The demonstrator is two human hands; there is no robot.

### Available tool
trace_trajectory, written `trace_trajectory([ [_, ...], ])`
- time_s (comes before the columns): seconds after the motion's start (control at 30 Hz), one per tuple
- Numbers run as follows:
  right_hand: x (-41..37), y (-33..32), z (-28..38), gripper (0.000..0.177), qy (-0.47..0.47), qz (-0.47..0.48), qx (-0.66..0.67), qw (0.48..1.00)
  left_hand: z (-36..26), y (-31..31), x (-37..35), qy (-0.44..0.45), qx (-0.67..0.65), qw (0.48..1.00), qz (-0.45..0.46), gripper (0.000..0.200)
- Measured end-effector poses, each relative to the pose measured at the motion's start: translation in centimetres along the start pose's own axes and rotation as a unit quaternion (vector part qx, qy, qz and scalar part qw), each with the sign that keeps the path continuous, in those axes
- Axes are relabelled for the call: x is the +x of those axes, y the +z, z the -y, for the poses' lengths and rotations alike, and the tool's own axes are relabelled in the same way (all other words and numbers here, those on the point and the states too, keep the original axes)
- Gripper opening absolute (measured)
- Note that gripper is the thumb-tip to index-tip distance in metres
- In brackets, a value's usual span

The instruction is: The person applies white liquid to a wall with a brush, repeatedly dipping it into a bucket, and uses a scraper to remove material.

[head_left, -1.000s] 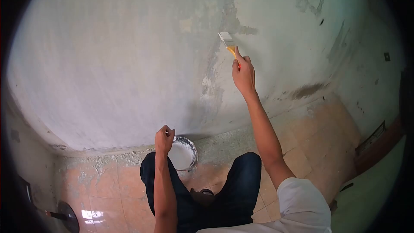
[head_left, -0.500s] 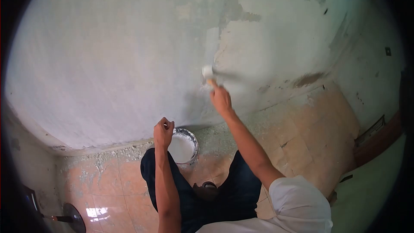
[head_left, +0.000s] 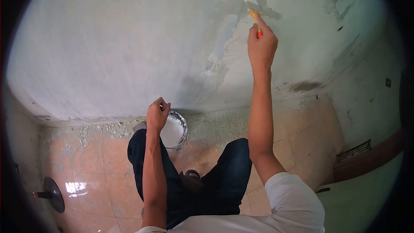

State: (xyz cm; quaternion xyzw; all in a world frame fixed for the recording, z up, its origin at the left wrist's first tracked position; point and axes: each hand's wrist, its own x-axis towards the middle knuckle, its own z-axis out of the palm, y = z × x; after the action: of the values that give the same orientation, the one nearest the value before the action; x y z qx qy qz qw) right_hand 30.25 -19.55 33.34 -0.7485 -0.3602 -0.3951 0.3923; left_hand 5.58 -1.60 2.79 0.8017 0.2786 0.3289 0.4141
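Note:
A paintbrush (head_left: 251,4) with white bristles and a yellow and orange handle is gripped in my right hand (head_left: 263,47). Its bristles are at the wall (head_left: 129,39), over a grey patch in the upper middle. My left hand (head_left: 158,114) is closed above the left rim of a paint-streaked bucket (head_left: 185,125). A small pale bit shows between its fingers, too small to name. White paint (head_left: 172,133) is in the bucket, which stands on the floor against the wall.
Tiles (head_left: 95,159) cover the floor, with pale flakes and debris (head_left: 82,136) along the wall's foot. A round dark object (head_left: 54,195) sits at lower left. My bent knees (head_left: 235,151) flank the bucket's near side. A dark reddish beam (head_left: 366,164) lies at right.
My right hand has carried the paintbrush up and to the right along the wall. My left hand stays by the bucket; the view has shifted a little.

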Motion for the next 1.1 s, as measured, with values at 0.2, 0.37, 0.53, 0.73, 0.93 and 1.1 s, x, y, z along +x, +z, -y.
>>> trace_trajectory([
  [0.2, -12.9, 11.4, -6.8, 0.059, 0.016, 0.097, -0.031, 0.995, -0.6, -0.1, -0.6, 0.009, -0.022, 1.000, 0.002, 0.031],
  [0.37, -30.4, 16.4, -10.5, 0.056, 0.137, 0.327, -0.090, 0.931, -1.0, -1.0, -0.6, 0.013, 0.041, 0.999, 0.015, 0.029],
  [0.53, -29.0, 17.6, -12.2, 0.032, 0.137, 0.333, -0.072, 0.930, -0.4, -1.2, 0.1, 0.011, 0.056, 0.998, 0.018, 0.027],
  [0.73, -9.8, 7.2, -3.1, 0.041, 0.074, 0.091, -0.007, 0.993, 0.2, 0.0, 0.8, -0.002, 0.049, 0.998, 0.029, 0.028],
  [0.93, -6.1, 7.7, -2.7, 0.053, 0.008, 0.030, 0.015, 0.999, -1.0, 2.4, 0.4, 0.006, 0.031, 0.997, 0.064, 0.028],
  [1.1, -23.1, 15.5, -9.6, 0.059, 0.045, 0.118, -0.001, 0.992, -0.9, 2.7, -0.2, 0.031, 0.002, 0.999, 0.039, 0.028],
])
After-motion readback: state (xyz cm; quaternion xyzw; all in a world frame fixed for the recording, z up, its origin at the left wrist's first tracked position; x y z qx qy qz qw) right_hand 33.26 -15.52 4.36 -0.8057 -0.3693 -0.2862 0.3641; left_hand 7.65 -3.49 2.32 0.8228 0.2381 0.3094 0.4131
